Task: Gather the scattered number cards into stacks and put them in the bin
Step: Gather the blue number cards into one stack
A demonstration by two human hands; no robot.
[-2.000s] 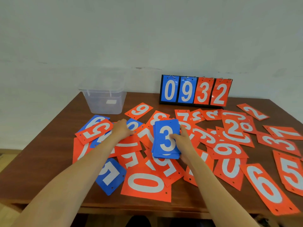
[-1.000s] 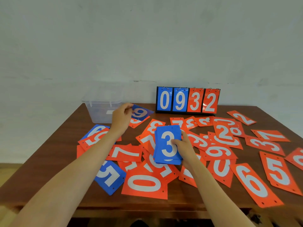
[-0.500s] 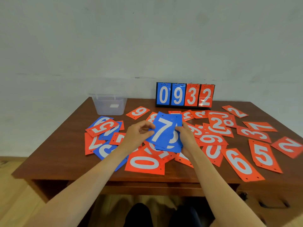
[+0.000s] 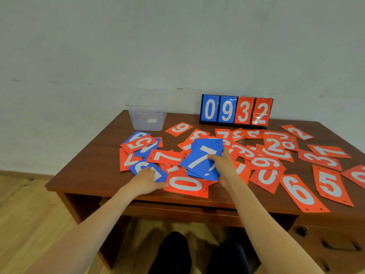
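Observation:
Many orange and a few blue number cards lie scattered over the brown table [image 4: 94, 163]. My right hand [image 4: 224, 166] grips a stack of blue cards [image 4: 201, 158] with a white 7 on top, held just above the pile in the middle. My left hand [image 4: 145, 179] is down at the near left, fingers resting on a single blue card [image 4: 156, 172] that lies partly under an orange 0 card [image 4: 185, 184]. The clear plastic bin [image 4: 147, 120] stands at the far left corner and looks empty.
A black flip scoreboard [image 4: 236, 111] reading 0932 stands at the back against the wall. More blue cards [image 4: 138, 136] lie under an orange one left of centre. Large orange 6 [image 4: 300, 192] and 5 [image 4: 328, 182] cards lie near the right front edge.
My left hand laid a blue 7 card onto the stack, let go, and dropped to the blue card at the near left. The right hand still holds the stack, lower.

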